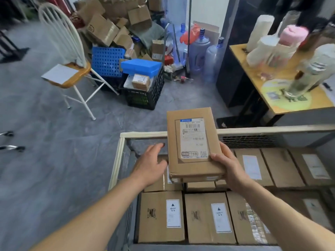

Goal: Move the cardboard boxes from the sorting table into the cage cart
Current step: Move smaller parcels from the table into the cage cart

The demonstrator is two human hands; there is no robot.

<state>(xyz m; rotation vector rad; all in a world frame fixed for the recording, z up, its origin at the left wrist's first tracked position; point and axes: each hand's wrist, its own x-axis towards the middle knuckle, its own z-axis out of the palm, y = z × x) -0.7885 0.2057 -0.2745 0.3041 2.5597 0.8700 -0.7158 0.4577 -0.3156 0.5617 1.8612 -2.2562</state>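
I hold the cardboard box up over the far left part of the cage cart. My right hand grips its near right corner, and my left hand is loose just beside its left edge; I cannot tell if it touches. Down in the cart many packed boxes lie in rows, so I think much is done, but this one must still go down, and I cannot see how many wait outside the cart.

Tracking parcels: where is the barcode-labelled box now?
Head view, centre: the box is gripped by the right hand above the packed boxes in the cart.
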